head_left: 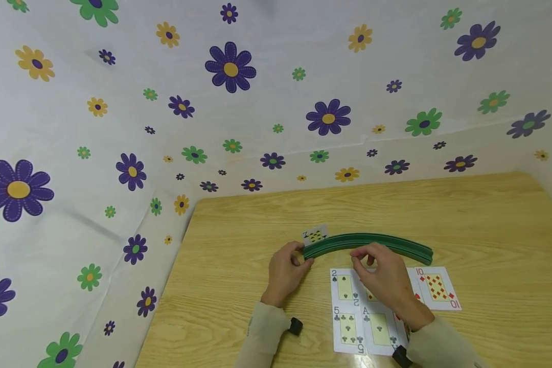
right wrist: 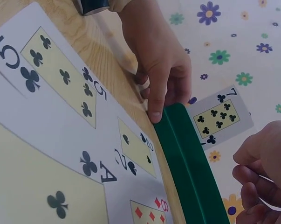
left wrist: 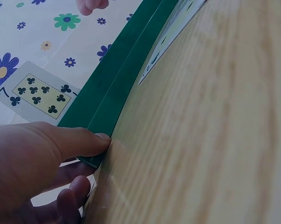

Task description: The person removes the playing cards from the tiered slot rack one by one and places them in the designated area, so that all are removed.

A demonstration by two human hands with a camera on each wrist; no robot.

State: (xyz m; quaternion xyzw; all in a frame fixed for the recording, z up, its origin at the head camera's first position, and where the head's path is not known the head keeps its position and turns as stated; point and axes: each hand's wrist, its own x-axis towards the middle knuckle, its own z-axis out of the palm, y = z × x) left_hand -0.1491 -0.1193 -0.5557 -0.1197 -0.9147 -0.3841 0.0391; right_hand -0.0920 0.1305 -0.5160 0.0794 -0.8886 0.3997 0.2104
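Observation:
A green curved card holder [head_left: 340,244] lies on the table. The seven of clubs [head_left: 315,234] stands in its left end. My left hand [head_left: 285,271] grips that same end, its thumb [left wrist: 96,142] along the front side in the left wrist view. Above the face-up playing cards, close to the middle of the holder, is my right hand [head_left: 386,278]. Its fingers are loosely bent with nothing visible between them. Under and around it lie the two of spades [head_left: 344,289], five of clubs [head_left: 348,328], ace of clubs [head_left: 379,329] and ten of diamonds [head_left: 437,288]; the hand partly hides others.
Behind the wooden table [head_left: 239,230] rises a white wall covering [head_left: 276,102] printed with purple, green and yellow flowers. It also closes off the left side. A black strap piece [head_left: 296,326] shows at my left wrist.

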